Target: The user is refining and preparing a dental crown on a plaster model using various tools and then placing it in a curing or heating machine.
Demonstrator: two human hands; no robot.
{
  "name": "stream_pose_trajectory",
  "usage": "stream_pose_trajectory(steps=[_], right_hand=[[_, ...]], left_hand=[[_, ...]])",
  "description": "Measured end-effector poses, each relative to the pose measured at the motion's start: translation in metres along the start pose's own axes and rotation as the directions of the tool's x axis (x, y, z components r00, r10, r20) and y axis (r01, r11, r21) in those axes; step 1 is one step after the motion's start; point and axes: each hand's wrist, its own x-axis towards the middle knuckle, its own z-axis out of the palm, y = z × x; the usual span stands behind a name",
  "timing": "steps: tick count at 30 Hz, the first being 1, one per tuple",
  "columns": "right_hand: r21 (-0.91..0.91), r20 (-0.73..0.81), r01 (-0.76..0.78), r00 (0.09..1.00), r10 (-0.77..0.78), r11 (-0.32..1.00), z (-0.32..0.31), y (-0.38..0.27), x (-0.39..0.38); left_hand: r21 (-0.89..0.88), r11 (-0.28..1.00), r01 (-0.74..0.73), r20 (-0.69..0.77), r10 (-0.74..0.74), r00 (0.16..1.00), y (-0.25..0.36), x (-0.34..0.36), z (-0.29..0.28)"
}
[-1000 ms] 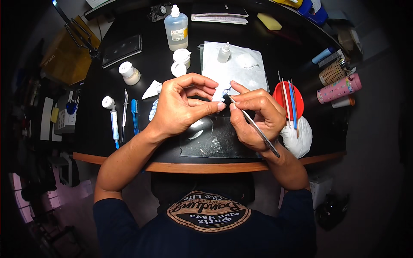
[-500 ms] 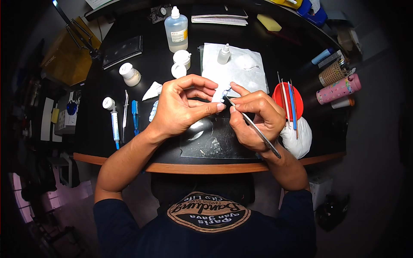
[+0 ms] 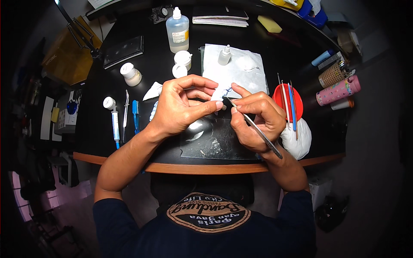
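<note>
My left hand [image 3: 178, 107] is closed on a small pale dental model [image 3: 219, 94] with bluish tooth shapes along its right side. My right hand [image 3: 256, 122] grips a slim metal instrument [image 3: 263, 135], its tip at the model's right side; the little finger reaches up beside the model. A scuffed glass slab [image 3: 206, 146] lies below both hands. Behind them, a small dropper bottle [image 3: 224, 57] stands on a white paper pad [image 3: 247, 77]. Beside my right hand are a red dish [image 3: 282, 96] with several thin tools across it and a crumpled white cloth [image 3: 301, 142].
Left side: syringe [image 3: 115, 127], metal tool [image 3: 126, 109], blue brush [image 3: 136, 114], white jars [image 3: 131, 75]. Back: large bottle [image 3: 178, 38], booklets [image 3: 219, 19], black notebook [image 3: 123, 51], yellow pad [image 3: 269, 23]. Right: pink flask [image 3: 337, 91], pen holder [image 3: 330, 76]. A wooden edge [image 3: 206, 167] runs along the front.
Both hands stay almost in place, with only a slight shift of the model and the instrument's tip against it. Objects at the back appear a little lower in the picture.
</note>
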Motion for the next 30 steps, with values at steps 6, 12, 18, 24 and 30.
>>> stream_pose_trajectory(steps=[6,12,18,24,30], right_hand=[[-0.018,0.005,0.006,1.000,-0.005,1.000,0.0008,0.0005,0.0001],[-0.007,-0.004,-0.016,1.000,0.016,1.000,0.0002,-0.0009,-0.0005],[-0.036,0.026,0.001,1.000,0.000,0.999,-0.0010,0.0000,-0.0006],[-0.019,-0.005,-0.006,1.000,0.006,1.000,0.0041,0.0000,0.0011],[-0.059,0.025,0.010,1.000,-0.008,0.998,-0.0034,-0.0013,0.0006]], left_hand=[[0.008,1.000,-0.001,-0.013,0.002,1.000,0.0003,-0.0009,0.0008],[0.021,0.999,-0.026,-0.008,0.026,1.000,0.0014,-0.0014,0.0028],[0.057,0.998,-0.012,-0.028,0.013,1.000,0.0032,-0.0009,0.0039],[0.071,0.997,-0.022,-0.029,0.024,0.999,0.0029,-0.0024,-0.0006],[-0.102,0.989,0.107,0.018,-0.106,0.994,0.0027,0.0020,-0.0018]])
